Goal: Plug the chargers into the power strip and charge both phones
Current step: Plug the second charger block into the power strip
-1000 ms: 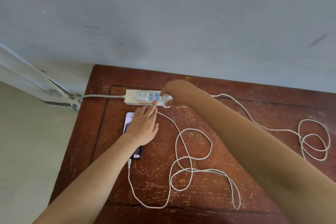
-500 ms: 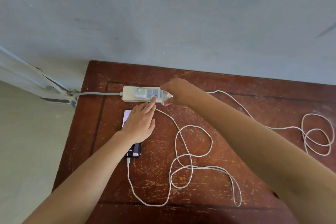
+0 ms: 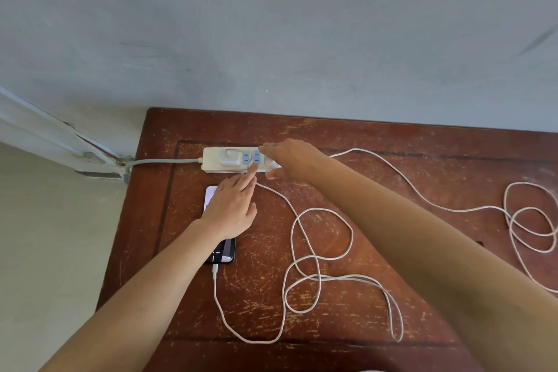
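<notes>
A white power strip (image 3: 211, 160) with blue sockets lies at the back of the wooden table (image 3: 181, 251). One white charger (image 3: 228, 158) sits plugged in near its left end. Its white cable (image 3: 302, 254) loops over the table to a phone (image 3: 225, 252) lying screen up with the display lit. My left hand (image 3: 232, 208) hovers over that phone, index finger pressing the strip's front edge. My right hand (image 3: 290, 161) covers the strip's right end, fingers on top and thumb in front, around a second white charger. A second cable (image 3: 453, 208) runs right from under it. No second phone is visible.
The strip's grey cord (image 3: 163, 161) runs off the table's left edge toward a wall fitting (image 3: 99, 160). The second cable ends in a coil (image 3: 531, 229) at the right edge of view. A grey wall (image 3: 302, 39) rises directly behind the table. The floor drops away on the left.
My right hand's fingers have spread out flatter over the strip's right end. My left index finger stays at the strip's front edge. The view has shifted slightly.
</notes>
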A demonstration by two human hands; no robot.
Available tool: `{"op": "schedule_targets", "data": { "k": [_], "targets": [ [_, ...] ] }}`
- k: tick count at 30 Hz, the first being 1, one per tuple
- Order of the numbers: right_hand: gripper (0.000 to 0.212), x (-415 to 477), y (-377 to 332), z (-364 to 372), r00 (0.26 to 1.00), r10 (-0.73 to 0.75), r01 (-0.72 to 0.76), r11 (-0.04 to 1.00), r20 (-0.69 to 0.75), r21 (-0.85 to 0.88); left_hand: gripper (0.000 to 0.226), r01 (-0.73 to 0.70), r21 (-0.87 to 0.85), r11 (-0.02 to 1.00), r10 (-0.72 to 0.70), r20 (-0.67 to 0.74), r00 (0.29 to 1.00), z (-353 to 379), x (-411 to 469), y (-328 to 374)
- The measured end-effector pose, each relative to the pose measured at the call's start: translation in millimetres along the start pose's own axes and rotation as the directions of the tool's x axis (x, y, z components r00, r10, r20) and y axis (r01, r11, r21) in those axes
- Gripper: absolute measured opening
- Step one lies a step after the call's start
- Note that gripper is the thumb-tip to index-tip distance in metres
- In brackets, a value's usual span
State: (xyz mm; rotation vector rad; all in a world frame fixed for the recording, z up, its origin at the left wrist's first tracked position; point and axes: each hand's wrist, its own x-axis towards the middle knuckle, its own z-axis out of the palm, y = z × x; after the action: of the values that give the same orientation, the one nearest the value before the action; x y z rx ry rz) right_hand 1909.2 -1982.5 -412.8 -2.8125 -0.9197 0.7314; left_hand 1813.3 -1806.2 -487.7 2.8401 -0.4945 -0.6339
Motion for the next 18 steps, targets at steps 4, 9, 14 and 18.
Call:
{"op": "schedule_targets", "data": {
  "k": [4,9,14,18],
  "targets": [
    [0.083,-6.3,0.8,0.6,0.993,0.107,-0.106,0.994,-0.053,0.026,0.062,0.034,0.040,0.999,-0.034,0.012,0.999,-12.4,-3.3,7.3],
    [0.094,-60.4,16.3,10.5,0.914,0.292,-0.239,0.949,-0.282,0.206,0.054,0.063,0.014,0.998,-0.061,-0.115,0.991,-23.9,-19.1,31.9],
    [0.072,-161.3,41.0,68.5,0.719,0.585,-0.474,0.808,-0.375,0.350,0.057,-0.010,-0.062,0.998,-0.008,-0.278,0.960,-9.0,-36.7,83.6],
    [0.077,-242.3,58.2,123.6,0.600,0.774,-0.669,0.624,-0.202,0.403,0.071,-0.113,-0.008,0.994,0.110,-0.146,0.983,12.4,-28.8,135.1]
  ]
}}
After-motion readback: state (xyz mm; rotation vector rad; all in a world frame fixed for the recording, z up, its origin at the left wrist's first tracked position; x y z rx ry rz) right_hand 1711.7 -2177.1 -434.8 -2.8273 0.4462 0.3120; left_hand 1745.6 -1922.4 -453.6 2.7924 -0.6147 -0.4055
